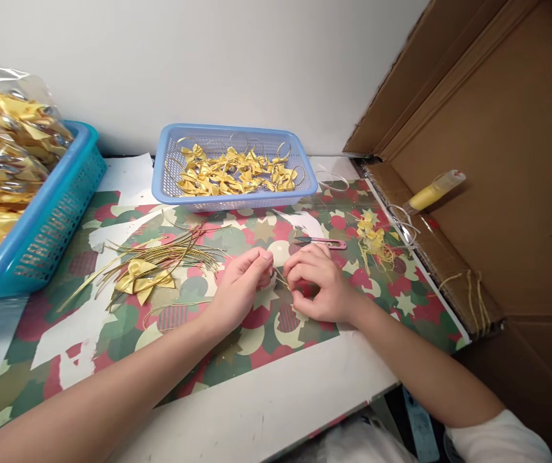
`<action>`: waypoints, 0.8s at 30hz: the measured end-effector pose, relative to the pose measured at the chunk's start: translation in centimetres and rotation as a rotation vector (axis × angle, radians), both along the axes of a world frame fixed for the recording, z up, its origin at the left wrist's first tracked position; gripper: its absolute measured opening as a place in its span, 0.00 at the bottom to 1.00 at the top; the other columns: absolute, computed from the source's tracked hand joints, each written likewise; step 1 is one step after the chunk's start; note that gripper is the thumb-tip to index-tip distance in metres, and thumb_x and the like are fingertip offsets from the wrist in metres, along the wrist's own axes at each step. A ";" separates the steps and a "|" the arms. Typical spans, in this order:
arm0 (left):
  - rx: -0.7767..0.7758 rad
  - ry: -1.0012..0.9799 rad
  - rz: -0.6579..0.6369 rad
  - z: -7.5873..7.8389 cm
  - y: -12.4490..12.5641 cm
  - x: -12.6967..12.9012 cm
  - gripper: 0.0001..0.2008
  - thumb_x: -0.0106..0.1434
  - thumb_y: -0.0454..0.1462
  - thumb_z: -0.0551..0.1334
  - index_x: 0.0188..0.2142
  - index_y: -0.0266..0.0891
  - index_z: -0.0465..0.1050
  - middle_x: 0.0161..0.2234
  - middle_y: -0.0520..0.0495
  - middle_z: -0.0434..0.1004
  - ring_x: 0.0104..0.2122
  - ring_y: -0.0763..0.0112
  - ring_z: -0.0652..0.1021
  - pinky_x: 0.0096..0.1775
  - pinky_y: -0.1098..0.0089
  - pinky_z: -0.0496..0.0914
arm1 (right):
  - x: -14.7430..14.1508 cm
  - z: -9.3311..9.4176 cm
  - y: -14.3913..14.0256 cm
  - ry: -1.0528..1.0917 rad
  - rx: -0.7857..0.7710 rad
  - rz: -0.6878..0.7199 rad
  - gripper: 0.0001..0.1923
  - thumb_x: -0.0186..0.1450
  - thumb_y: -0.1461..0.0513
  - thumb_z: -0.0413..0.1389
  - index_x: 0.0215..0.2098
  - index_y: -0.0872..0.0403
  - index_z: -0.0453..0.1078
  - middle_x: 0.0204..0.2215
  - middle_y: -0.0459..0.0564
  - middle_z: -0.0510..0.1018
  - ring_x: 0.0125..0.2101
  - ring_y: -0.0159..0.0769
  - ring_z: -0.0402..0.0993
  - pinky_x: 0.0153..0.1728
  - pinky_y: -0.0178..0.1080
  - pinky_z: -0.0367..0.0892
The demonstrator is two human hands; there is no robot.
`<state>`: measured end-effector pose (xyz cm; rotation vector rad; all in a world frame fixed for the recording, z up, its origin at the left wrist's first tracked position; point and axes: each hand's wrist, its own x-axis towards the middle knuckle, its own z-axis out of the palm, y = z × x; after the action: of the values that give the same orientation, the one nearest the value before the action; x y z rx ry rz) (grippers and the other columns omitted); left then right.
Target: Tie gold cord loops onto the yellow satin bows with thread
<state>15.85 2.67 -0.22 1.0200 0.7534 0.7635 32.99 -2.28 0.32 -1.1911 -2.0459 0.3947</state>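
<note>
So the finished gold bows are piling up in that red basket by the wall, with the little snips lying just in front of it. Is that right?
Not quite: the basket by the wall is light blue, not red. The head view shows it holding the gold bows, with the snips lying on the patterned mat in front of it.

Small craft assembly workbench; baskets of gold ribbon bows [235,170], cut cords [170,254], cardboard boxes [498,161]

The mat [257,334] on the table is a busy print of red, green and cream circles and stars. Gold cord [170,254] lies across it beside a yellow satin bow [143,276]. More yellow bows fill the pale blue basket [237,196]; the turquoise basket [58,212] holds gold too. The snips [322,242] are pinkish, the cardboard [512,161] plain brown.
</note>
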 end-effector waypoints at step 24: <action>0.009 0.028 -0.004 0.4 -0.1 0.1 0.19 0.62 0.47 0.61 0.23 0.38 0.60 0.19 0.57 0.54 0.21 0.78 0.54 0.24 0.75 0.52 | -1.9 -0.3 0.1 0.150 -0.194 -0.187 0.06 0.57 0.67 0.59 0.33 0.52 0.70 0.35 0.47 0.79 0.39 0.40 0.68 0.43 0.45 0.63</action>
<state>15.92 2.59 0.18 1.0414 0.7724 0.7513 31.07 -2.16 0.03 -1.4110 -1.7820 0.5833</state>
